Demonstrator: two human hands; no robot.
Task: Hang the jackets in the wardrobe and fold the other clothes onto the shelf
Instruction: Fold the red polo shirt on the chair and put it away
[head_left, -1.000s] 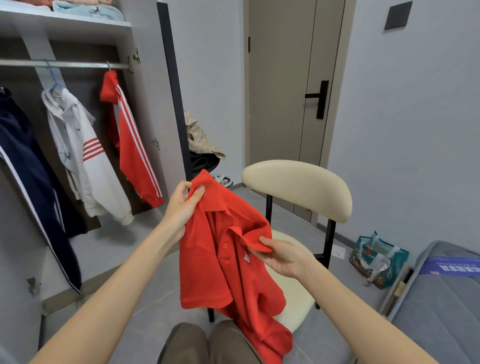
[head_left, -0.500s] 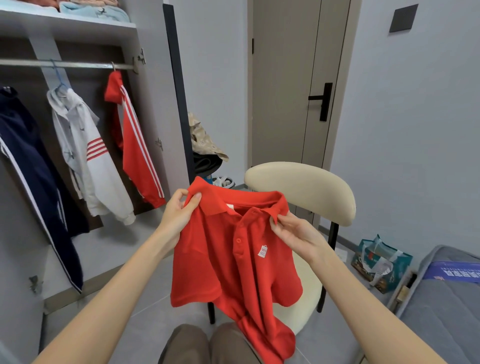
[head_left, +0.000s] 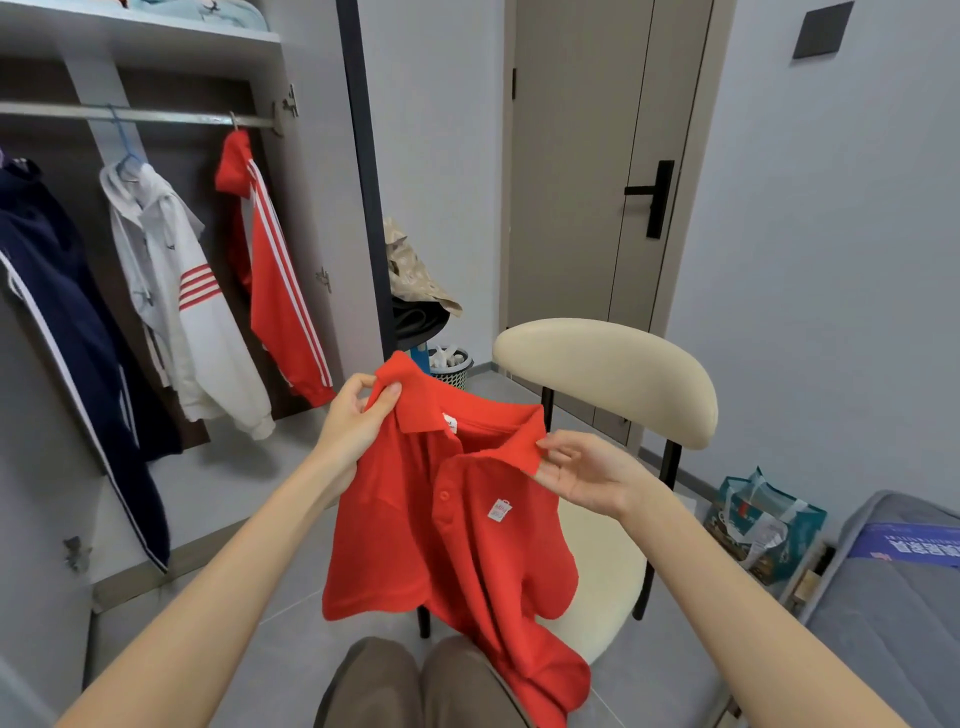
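Grey floor (head_left: 249, 571) between wardrobe (head_left: 306, 218) and chair (head_left: 602, 379). I hold the red polo shirt (head_left: 457, 545) in mid-air. My left hand (head_left: 353, 421) pinches one collar side. My right hand (head_left: 587, 478) lies loosely at the other, its grasp unclear. I judge the step to be spreading before folding. Next I need a flat surface: the chair seat is nearest, the shelf (head_left: 156, 36) high at left.

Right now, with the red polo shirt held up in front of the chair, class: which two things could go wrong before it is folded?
1. The right hand meets only the collar tip, its fingers loose; the red polo shirt could slip free and dangle from the left hand alone.
2. The hem droops over the lap, in front of the chair; it may bunch there or slide to the floor, spoiling a neat fold.
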